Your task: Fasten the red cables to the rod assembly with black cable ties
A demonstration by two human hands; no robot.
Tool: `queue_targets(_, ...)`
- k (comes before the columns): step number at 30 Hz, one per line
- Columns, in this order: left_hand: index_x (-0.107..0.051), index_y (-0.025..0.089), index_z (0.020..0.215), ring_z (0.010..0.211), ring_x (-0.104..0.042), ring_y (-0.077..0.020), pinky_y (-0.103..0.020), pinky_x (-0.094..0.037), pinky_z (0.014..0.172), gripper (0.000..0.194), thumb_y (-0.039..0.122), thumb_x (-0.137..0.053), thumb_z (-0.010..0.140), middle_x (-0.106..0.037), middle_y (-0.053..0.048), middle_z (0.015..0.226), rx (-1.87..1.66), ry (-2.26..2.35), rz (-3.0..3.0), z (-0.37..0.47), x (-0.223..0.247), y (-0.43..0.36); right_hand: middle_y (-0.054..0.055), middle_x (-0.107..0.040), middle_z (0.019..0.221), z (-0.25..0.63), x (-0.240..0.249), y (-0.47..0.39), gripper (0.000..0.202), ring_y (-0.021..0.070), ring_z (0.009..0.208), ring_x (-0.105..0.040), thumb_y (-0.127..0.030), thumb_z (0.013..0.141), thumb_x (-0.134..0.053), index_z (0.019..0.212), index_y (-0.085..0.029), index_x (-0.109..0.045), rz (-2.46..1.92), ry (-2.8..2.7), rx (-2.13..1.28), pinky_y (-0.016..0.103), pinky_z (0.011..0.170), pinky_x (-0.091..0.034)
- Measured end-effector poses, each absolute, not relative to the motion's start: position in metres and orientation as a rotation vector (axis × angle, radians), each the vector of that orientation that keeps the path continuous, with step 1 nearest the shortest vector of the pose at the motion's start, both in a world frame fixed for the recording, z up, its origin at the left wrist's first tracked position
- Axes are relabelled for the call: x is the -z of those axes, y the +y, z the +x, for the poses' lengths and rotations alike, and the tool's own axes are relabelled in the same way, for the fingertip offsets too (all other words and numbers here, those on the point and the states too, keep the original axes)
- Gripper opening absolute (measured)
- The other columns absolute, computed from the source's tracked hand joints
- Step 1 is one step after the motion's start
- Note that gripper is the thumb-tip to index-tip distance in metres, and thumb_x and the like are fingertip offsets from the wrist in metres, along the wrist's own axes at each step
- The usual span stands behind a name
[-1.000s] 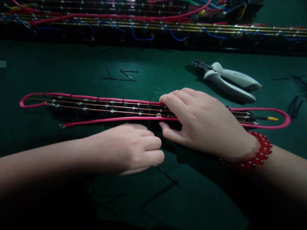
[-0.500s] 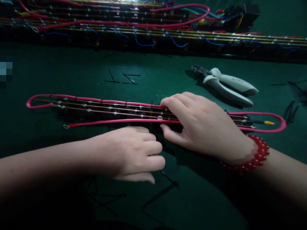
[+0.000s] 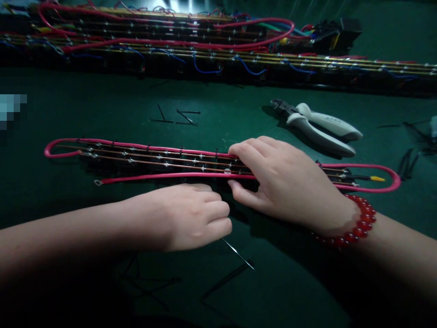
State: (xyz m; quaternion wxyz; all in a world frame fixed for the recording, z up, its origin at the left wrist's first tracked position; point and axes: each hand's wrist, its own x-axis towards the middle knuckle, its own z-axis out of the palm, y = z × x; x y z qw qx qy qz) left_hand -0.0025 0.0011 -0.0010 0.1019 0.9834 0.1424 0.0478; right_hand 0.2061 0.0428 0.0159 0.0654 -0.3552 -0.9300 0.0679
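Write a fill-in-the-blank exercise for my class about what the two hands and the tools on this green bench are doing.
1. The right hand rests on the strip edged by a ____ wire.
2. A bracelet of ____ beads circles the right wrist.
3. The pliers lie on the mat with ____ handles.
4. The left hand pinches a thin black ____.

Missing words: pink; red; white; tie

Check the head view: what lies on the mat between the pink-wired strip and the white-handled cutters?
Only bare green mat lies between the pink-wired strip and the white-handled cutters in the head view. The short black tie offcuts lie farther left, outside that stretch.
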Motion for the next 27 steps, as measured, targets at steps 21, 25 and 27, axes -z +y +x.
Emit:
queue_targets(21,-0.059,0.016,0.098,0.088,-0.062,-0.0153,-0.028,-0.051,0.079,0.011,0.010,-0.061,0.090,-0.069,-0.005,0.100,-1.001,0.611,2.615,-0.015,-0.001,0.006,0.005,-0.070,0.086,0.210,-0.032,0.043,0.010,0.0163,0.086,-0.057,-0.023,0.091,-0.062,0.091,-0.016,-0.068,-0.483,-2.519,-1.043,0.033,0.084,-0.046)
queue_targets(25,-0.059,0.016,0.101,0.090,-0.063,-0.0149,-0.028,-0.052,0.080,0.012,0.010,-0.061,0.091,-0.070,-0.006,0.101,-0.991,0.590,2.624,-0.016,-0.001,0.005,0.004,-0.071,0.086,0.210,-0.033,0.046,0.010,0.0154,0.086,-0.057,-0.025,0.089,-0.067,0.089,-0.015,-0.070,-0.468,-2.511,-1.097,0.030,0.080,-0.046)
queue_targets(27,-0.059,0.017,0.102,0.092,-0.064,-0.0154,-0.028,-0.053,0.080,0.012,0.011,-0.060,0.091,-0.070,-0.006,0.102,-0.996,0.554,2.630,-0.017,-0.003,0.005,0.003,-0.071,0.086,0.211,-0.033,0.047,0.009,0.0148,0.085,-0.057,-0.024,0.089,-0.066,0.089,-0.015,-0.070,-0.448,-2.511,-1.110,0.030,0.079,-0.045)
